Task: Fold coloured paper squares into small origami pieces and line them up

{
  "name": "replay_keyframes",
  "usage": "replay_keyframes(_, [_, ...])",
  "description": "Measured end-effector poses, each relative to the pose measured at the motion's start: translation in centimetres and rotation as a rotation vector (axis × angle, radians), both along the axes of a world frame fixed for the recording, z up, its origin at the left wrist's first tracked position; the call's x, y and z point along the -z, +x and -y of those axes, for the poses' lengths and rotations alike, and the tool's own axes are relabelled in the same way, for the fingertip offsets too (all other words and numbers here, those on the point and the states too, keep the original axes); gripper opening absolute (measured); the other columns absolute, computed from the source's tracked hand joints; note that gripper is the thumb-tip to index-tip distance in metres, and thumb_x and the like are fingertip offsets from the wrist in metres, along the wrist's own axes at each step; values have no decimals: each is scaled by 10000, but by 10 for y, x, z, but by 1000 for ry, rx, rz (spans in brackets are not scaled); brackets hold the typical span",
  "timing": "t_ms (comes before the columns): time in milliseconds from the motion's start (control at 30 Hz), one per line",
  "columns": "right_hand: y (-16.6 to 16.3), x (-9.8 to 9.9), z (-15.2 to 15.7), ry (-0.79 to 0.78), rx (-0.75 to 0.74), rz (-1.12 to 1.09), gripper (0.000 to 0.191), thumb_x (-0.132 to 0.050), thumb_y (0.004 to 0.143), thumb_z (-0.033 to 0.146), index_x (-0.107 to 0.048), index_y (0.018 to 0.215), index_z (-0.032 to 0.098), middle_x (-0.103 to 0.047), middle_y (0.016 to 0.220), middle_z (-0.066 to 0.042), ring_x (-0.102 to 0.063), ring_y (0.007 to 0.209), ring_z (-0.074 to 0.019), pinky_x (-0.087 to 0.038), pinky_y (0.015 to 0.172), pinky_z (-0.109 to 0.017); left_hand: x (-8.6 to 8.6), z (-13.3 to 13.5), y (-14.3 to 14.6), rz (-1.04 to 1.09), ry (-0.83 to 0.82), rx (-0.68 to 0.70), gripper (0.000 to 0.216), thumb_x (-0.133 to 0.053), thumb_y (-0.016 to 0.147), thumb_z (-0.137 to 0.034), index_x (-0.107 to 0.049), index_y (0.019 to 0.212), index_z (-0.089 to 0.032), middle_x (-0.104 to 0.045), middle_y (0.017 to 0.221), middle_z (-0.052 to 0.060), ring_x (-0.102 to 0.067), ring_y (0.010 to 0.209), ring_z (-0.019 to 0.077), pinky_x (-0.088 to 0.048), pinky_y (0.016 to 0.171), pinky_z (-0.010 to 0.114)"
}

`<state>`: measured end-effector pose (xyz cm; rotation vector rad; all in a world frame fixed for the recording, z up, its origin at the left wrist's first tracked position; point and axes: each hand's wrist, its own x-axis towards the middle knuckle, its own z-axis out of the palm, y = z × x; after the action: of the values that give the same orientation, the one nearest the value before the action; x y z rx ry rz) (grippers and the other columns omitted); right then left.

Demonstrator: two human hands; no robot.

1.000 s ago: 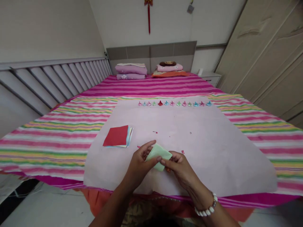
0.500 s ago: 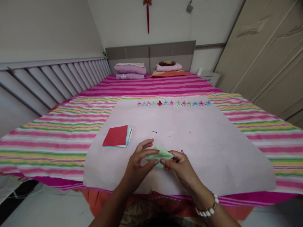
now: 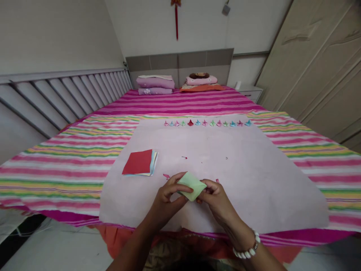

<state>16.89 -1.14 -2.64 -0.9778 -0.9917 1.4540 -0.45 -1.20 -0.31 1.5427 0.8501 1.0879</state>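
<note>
Both hands hold a folded light green paper (image 3: 191,186) just above a large pale pink sheet (image 3: 254,177) spread on the bed. My left hand (image 3: 166,199) pinches the paper's left side, fingers curled round it. My right hand (image 3: 216,197) grips its right side; a white bead bracelet (image 3: 248,250) circles that wrist. A stack of coloured paper squares (image 3: 139,163), red on top, lies to the left of the hands.
A row of several small folded paper shapes (image 3: 207,123) lines the far edge of the pink sheet. Tiny paper scraps (image 3: 166,175) lie near the hands. The bed has a striped cover (image 3: 70,158), pillows (image 3: 155,84) at the headboard, a slatted rail (image 3: 56,98) left, wardrobe doors (image 3: 318,67) right.
The left hand's fingers, spread half a second ago, have closed on the green paper. The paper has turned in both hands and now shows a flat diamond face.
</note>
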Motion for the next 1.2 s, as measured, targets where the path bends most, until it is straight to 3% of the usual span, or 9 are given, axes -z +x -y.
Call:
replay_keyframes(133, [-1,0,0,6,5,9,98,-766,610,229,-684,613,174,-581,484,34,-492,453,-103,-382,460,-218,-6,2,1,-23,-41,29,160,-629,810,-290,-751,884,-217,-615,1176,85,-553,1105,262,-426,942,365])
replay_keyframes(233, [-2,2,0,8,-12,9,90,-758,620,226,-685,622,175,-585,488,34,-490,452,-103,-383,461,-220,-8,1,4,-50,-80,-46,192,-597,831,-307,-754,776,-211,-666,972,65,-597,936,228,-453,836,342])
replay_keyframes(333, [-3,3,0,16,-37,-5,98,-764,625,235,-686,626,175,-593,496,31,-493,452,-104,-394,471,-225,-6,0,8,-77,-91,-128,88,-699,748,-271,-737,711,-201,-668,812,44,-598,814,204,-452,722,300])
replay_keyframes(667, [2,-5,5,56,-215,-93,136,-742,686,258,-696,786,178,-610,628,14,-525,592,-118,-412,581,-229,-2,-2,8,-65,-203,-218,78,-736,684,-225,-694,734,-183,-651,692,4,-571,641,145,-431,584,233])
replay_keyframes(733, [1,-4,3,40,-174,-61,156,-766,677,285,-683,753,177,-577,596,29,-488,554,-104,-377,536,-216,-2,-1,9,-47,-219,-211,153,-742,682,-229,-701,823,-187,-675,758,13,-594,690,158,-452,618,240])
replay_keyframes(800, [0,-2,1,26,-104,-2,182,-777,677,315,-666,692,171,-541,544,41,-442,505,-92,-334,491,-211,-2,0,11,-14,-243,-211,366,-758,670,-230,-676,1026,-201,-696,885,29,-617,765,177,-473,665,252])
replay_keyframes(900, [-2,0,-1,32,-32,63,225,-770,684,359,-661,648,165,-514,509,45,-406,482,-88,-294,464,-212,-3,0,14,53,-321,-216,762,-793,637,-255,-476,1328,-203,-709,922,44,-640,786,197,-491,687,275])
replay_keyframes(1067, [-3,-4,-1,33,6,63,240,-789,647,352,-644,609,165,-516,514,46,-395,486,-86,-284,467,-211,0,-6,15,117,-399,-259,873,-821,598,-307,-427,1352,-109,-708,689,15,-667,694,206,-505,667,296])
replay_keyframes(1200, [-3,-7,0,8,64,31,284,-801,613,331,-587,519,169,-473,471,57,-369,482,-85,-267,474,-217,-2,-10,10,131,-408,-323,852,-835,573,-277,-463,1317,-91,-717,662,8,-675,683,182,-512,712,291])
